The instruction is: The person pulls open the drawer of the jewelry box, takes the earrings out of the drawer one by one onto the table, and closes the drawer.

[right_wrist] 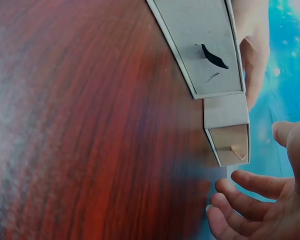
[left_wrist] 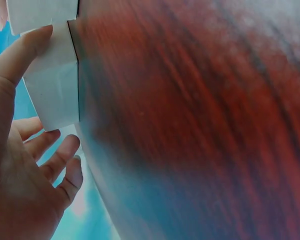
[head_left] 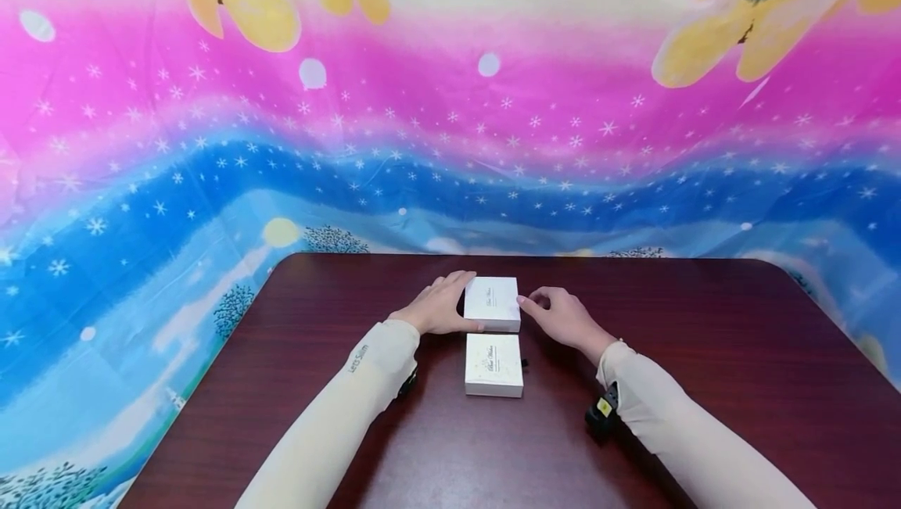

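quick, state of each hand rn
Left hand: holding the farther white box between thumb and fingers.
Right hand: open, holding nothing, beside that box.

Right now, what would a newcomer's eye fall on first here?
First, the pink and blue backdrop behind the reddish-brown table. Then two white boxes at the table's middle: the far box, held by the left grip, and the near box just in front. The right grip is by the far box's right side.
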The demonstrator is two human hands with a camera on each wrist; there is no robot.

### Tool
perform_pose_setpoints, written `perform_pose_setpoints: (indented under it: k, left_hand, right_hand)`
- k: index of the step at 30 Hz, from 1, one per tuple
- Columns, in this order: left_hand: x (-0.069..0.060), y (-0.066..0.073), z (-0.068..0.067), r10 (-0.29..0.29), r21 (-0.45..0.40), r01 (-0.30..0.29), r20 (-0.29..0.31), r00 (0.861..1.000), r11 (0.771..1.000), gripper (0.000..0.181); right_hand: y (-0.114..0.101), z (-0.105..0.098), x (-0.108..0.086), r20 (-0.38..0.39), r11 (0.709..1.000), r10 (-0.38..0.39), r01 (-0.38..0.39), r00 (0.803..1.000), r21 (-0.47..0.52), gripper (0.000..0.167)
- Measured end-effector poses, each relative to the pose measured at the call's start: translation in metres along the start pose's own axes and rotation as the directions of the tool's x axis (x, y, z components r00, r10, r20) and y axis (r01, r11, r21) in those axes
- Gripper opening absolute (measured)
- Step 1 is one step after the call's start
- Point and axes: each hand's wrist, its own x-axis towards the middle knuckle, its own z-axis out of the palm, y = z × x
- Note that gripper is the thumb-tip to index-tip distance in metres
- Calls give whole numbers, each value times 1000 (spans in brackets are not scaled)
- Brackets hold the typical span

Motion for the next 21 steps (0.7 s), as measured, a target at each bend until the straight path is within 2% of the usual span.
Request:
perform_pose_setpoints:
  k: [8,15,21]
  left_hand:
    - [4,-7,3,-23,-86,26,38,999,996,104]
    - [8,-13,9,3,-160,2,25,1000,987,106]
    - [11,-16,10,9,-205,-4,23,1000,979,108]
  right_hand:
    - [4,1,6,40,996,31,-34,999,87,57]
    - [9,2,11,74,974,38,-53,997,220,47]
    - [11,2,14,91,960,52,-75,995,271,46]
